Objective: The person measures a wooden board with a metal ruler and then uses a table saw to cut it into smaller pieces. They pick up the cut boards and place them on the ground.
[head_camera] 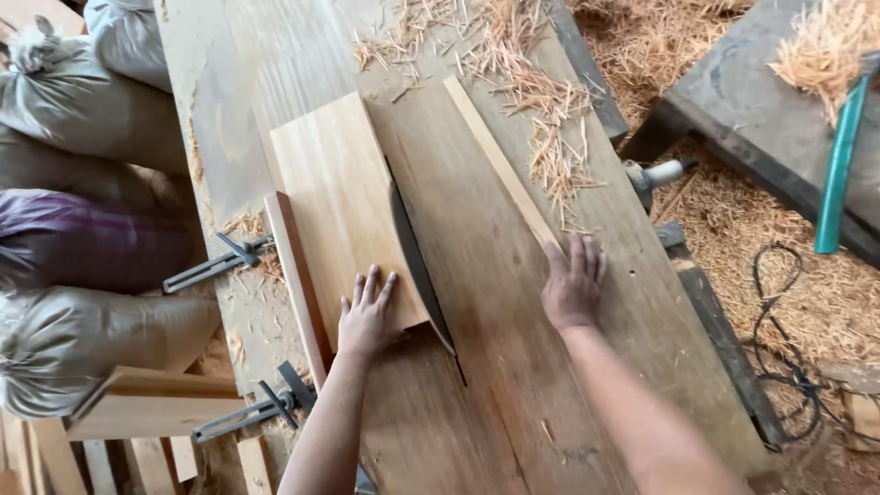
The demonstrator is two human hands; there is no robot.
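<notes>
A: Counting first: two hands, one board [341, 197], one thin strip [500, 160], one blade [417, 261] rising through the desk [513, 367], two clamps [215, 266] on the left edge, several sacks [64, 110] beyond.

B: Left hand [367, 316]?

A: Flat on the board's near end, fingers [371, 286] spread and open, gripping nothing.

B: And the right hand [573, 289]?

A: Flat too, fingers straight and loosely together, tips touching the strip's near end. Nothing clasped.

B: Board's lie?

A: Flat on the desk, long axis running away from the body, leaning slightly left at the far end. Left edge against a narrow fence [298, 284], right edge just beside the blade.

B: Strip?

A: Long axis likewise away, slanting up-left, well right of the blade.

B: Anything hard to see?

A: Blade's lower part hidden in the slot. Near corner of the board covered by the left hand. Sacks cut off at the left edge. Shavings [541, 101] scattered over the far desk; cable [779, 312] on the floor, its end lost among sawdust.
</notes>
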